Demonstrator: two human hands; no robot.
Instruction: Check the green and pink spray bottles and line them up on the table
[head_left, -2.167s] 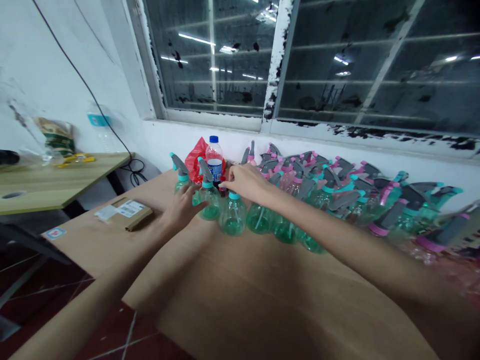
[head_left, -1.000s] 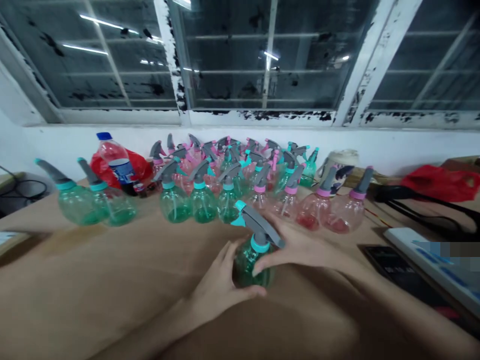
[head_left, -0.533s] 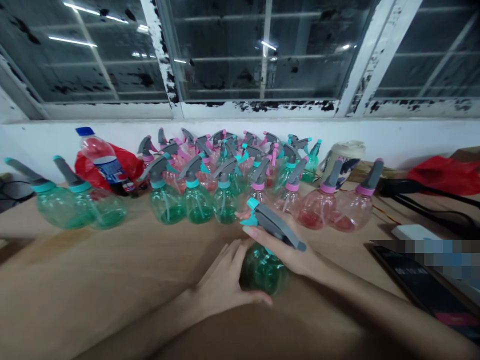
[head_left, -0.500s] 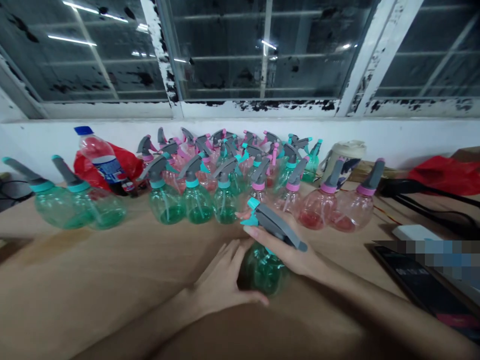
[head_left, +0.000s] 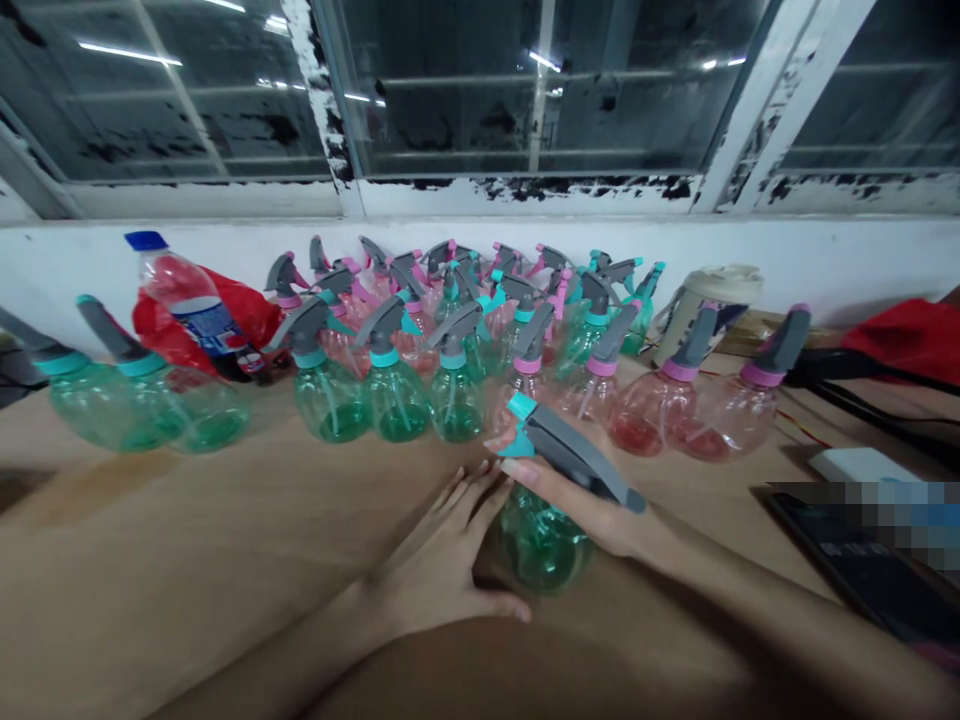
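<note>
A green spray bottle (head_left: 544, 550) with a grey and turquoise trigger head stands upright on the table in front of me. My right hand (head_left: 577, 500) is wrapped round its neck just under the trigger head, and the thumb lies across the front. To the left of the bottle is my left hand (head_left: 442, 560), fingers stretched and thumb apart, close to the bottle's side and holding nothing. Behind them stands a front row with green spray bottles (head_left: 397, 400) and pink spray bottles (head_left: 646, 410); more bottles crowd behind it.
At the far left are two green spray bottles (head_left: 210, 410). A cola bottle (head_left: 202, 320) leans by a red plastic bag (head_left: 161, 340). On the right are a cup (head_left: 697, 310), black straps (head_left: 862, 390), a white power strip (head_left: 862, 465) and a phone (head_left: 832, 560). The wooden table (head_left: 262, 540) meets the wall.
My hands left the row at the far left and came to a green spray bottle in front of me. My left hand has since eased off its side; my right hand has shifted onto the neck.
</note>
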